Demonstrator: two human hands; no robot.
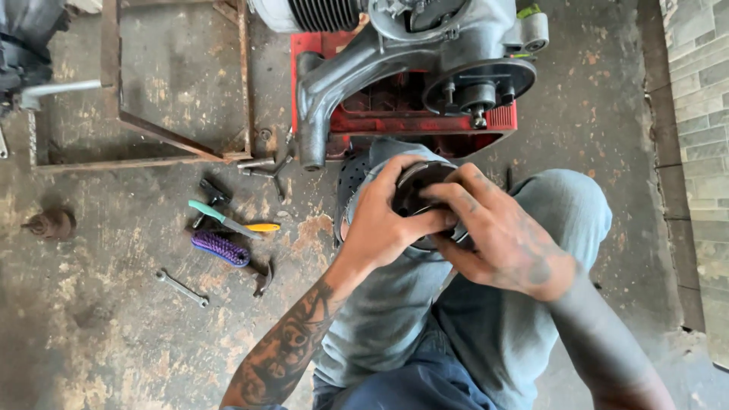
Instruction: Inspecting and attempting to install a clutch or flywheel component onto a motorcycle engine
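Note:
Both my hands hold a round dark metal clutch-like part above my knees. My left hand grips it from the left, thumb laid across its face. My right hand cups it from the right, fingers curled over the rim. A grey engine sits on a red stand just beyond the part, with a round black hub facing me. A black ribbed disc lies on the floor under my left hand, partly hidden.
Tools lie on the stained concrete floor at left: a green-handled screwdriver, a yellow-handled tool, a purple brush, a spanner, sockets. A rusty metal frame stands behind them. A tiled wall runs along the right.

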